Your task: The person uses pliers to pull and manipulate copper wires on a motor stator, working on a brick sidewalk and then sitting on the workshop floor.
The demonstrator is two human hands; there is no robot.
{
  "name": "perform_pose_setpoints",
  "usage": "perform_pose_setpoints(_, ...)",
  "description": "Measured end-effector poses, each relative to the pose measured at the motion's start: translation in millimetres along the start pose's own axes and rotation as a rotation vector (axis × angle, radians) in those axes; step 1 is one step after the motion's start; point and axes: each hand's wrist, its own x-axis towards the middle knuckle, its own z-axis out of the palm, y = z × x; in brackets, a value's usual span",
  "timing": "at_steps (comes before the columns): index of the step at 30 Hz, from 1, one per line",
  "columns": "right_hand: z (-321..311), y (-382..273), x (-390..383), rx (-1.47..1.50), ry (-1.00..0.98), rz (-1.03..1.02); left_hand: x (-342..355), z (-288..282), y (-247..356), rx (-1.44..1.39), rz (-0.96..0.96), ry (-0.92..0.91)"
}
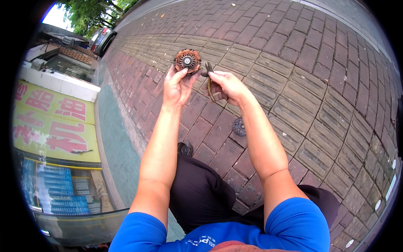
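My left hand (178,89) is closed round a round copper-wound motor part (187,60), thumb at its near edge. The part has a dark slotted centre with a pale hub, facing up toward me. Just to the right, my right hand (230,85) grips a pair of pliers (208,67). Their dark jaws point away from me, close to the fingertips of my left hand, and a yellowish handle curves below. Whether the jaws touch the motor part I cannot tell.
On the brick pavement below my right forearm lies a round grey metal cover (239,127). A dark round piece (185,148) sits beside my knee. Yellow ribbed paving (268,86) crosses ahead. To the left stand a yellow sign (56,119) and a glass case (63,189); a car (102,41) is parked farther off.
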Motion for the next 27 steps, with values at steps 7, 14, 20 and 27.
perform_pose_setpoints(7,5.0,2.6,2.8,-0.273,-0.144,-0.109,-0.4,0.9,3.9,-0.015,-0.007,-0.008)
perform_pose_setpoints(14,31.9,-2.7,-3.6,-0.602,-0.003,-0.235,-0.8,2.6,0.3,0.02,0.008,-0.055)
perform_pose_setpoints(20,37.0,-12.4,-12.9,-0.553,0.035,-0.19,1.5,5.7,-2.9,0.036,0.018,-0.053)
perform_pose_setpoints(27,33.8,-7.1,-8.7,-0.504,0.03,-0.157,0.9,6.1,-3.6,0.031,0.028,-0.049)
